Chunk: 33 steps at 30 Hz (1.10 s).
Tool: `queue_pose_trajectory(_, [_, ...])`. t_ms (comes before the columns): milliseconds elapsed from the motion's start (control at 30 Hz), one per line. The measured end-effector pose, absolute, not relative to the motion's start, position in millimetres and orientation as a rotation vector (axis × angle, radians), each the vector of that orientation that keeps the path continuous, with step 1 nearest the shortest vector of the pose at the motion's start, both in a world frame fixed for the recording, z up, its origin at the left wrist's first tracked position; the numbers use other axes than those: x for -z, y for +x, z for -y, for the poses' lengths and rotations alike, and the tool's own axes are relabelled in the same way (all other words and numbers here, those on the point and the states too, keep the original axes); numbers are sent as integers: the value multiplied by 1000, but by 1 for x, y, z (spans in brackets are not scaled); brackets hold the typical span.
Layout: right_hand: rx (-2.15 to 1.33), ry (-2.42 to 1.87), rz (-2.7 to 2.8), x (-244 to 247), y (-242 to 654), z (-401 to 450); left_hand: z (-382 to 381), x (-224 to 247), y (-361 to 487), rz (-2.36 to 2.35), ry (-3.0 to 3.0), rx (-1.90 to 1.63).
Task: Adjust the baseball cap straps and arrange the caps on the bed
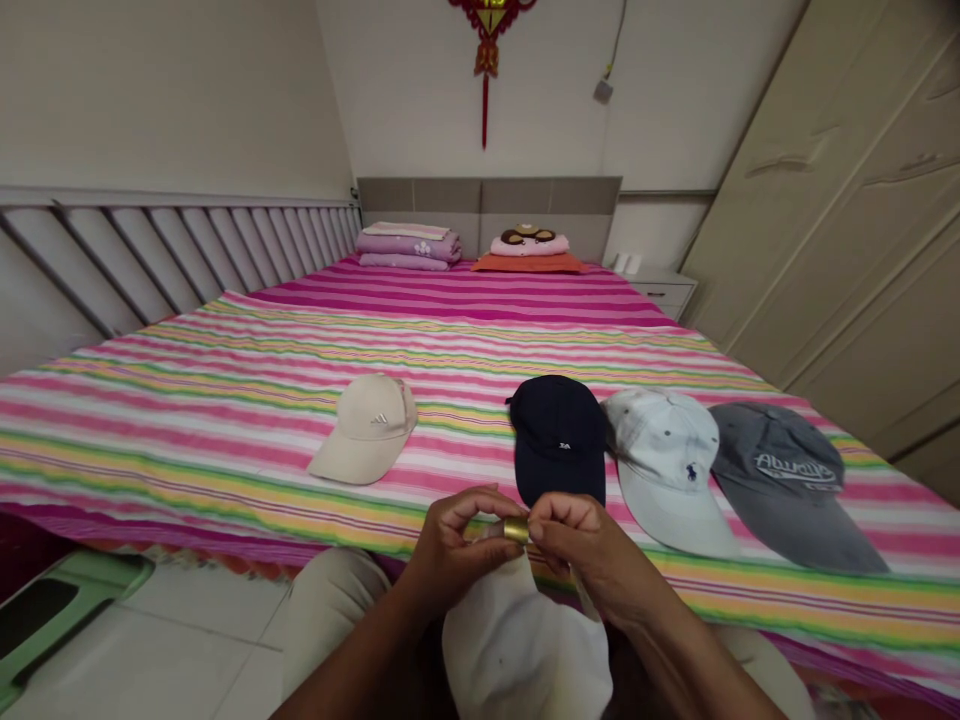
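Gold-coloured metal in the grip: squeezing a small buckle (516, 530) on a white cap (529, 650), holding both on the near side of the navy cap (559, 430). With the left hand (459, 545), clamping the buckle between a curved index finger and thumb. With the right hand (592, 550), pinching thumb and index finger together on the white cap at the buckle's right end, hiding the exact spot, being unable to tell whether pressing strap or metal. Letting the white cap's crown hang below both hands.

Facing a striped sheet (247, 400) spreading beneath the navy cap. Seeing a beige cap (364, 430) lying well to the left of the navy cap, with its peak turned toward the near left. Seeing a pale cap (667, 475) with a dark emblem lying just right of the navy cap, and a grey cap (787, 490) with white lettering lying farther right. Seeing folded purple bedding (405, 248) resting far behind the navy cap.
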State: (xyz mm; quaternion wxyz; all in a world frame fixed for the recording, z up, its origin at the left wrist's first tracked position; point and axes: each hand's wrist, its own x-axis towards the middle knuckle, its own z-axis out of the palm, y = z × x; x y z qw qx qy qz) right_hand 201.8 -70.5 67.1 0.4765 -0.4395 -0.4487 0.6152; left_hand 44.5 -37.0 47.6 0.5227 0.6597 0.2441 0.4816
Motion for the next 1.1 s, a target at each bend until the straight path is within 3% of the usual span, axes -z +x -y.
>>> queue_pose_trajectory(700, [-1636,-1070,1182,-65,217,68,41,-42,46,-596,912,-1121])
queue_pose_trajectory(1100, [-1753,-1017,1037,-59,207,65,39,-41,47,-659,1044,-1089])
